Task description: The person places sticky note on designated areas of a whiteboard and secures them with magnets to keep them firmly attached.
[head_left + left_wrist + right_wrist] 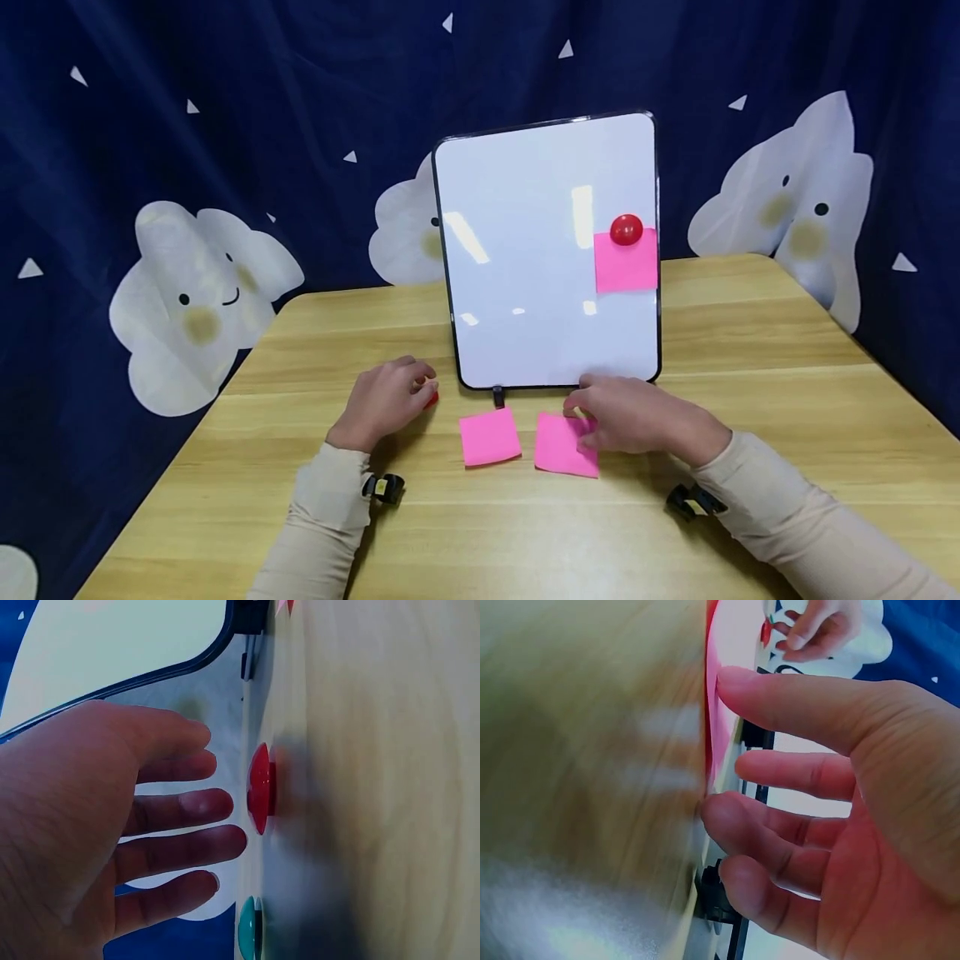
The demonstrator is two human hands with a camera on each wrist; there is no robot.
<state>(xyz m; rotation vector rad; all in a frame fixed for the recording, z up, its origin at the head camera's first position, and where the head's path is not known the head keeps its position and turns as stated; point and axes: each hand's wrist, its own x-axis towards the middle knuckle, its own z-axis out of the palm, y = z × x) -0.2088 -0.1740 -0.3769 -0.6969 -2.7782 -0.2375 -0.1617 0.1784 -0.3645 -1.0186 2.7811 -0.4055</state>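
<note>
Loosely, the left hand (pixel 390 402) hangs beside the lower red magnet (pixel 259 789) on the wooden table (pixel 480 533), its fingers apart and gripping nothing; a teal magnet (pixel 247 930) (only the left wrist view shows it) sits nearby. The right hand (pixel 632 415) is at the right-hand pink note (pixel 555 446), fingers bent and spread, thumb tip by the paper; whether it touches, I cannot tell. That note lies on the table just in front of the whiteboard (pixel 532 267), with the left-hand pink note (pixel 490 437) near it. On the board, near its right edge, the upper red magnet (pixel 626 229) overlaps the top of a third pink note (pixel 626 272).
</note>
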